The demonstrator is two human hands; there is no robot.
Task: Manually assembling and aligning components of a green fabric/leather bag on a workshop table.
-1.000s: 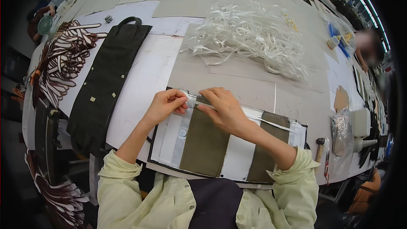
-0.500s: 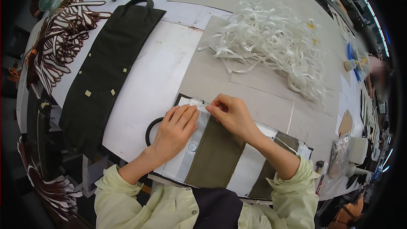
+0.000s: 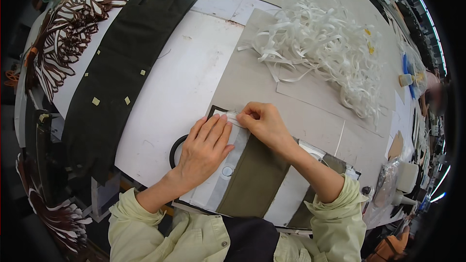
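A flat bag panel lies in front of me, with an olive fabric band (image 3: 255, 177), white bands and a dark edge. My left hand (image 3: 206, 153) rests on its left white part, palm down and fingers stretched out. Beneath that hand's thumb runs a pale grey band (image 3: 235, 153) with a round snap (image 3: 227, 171). At the panel's far edge my right hand (image 3: 264, 123) pinches thumb against fingers on a thin whitish strip (image 3: 232, 115), mostly hidden by the fingertips. A black loop handle (image 3: 174, 153) sticks out left of the panel.
A long dark green bag piece (image 3: 131, 63) with small pale tabs lies to the left. Beyond it hang bundled brown-and-white strips (image 3: 68, 34). A tangled heap of white ribbon (image 3: 320, 43) sits at the far right. Clear plastic bags (image 3: 388, 179) and a brush lie along the right edge.
The view has shifted slightly, so the bag pieces and the ribbon heap sit a little differently. My right hand still pinches at the panel's far edge, its fingertips now closer to my left hand's.
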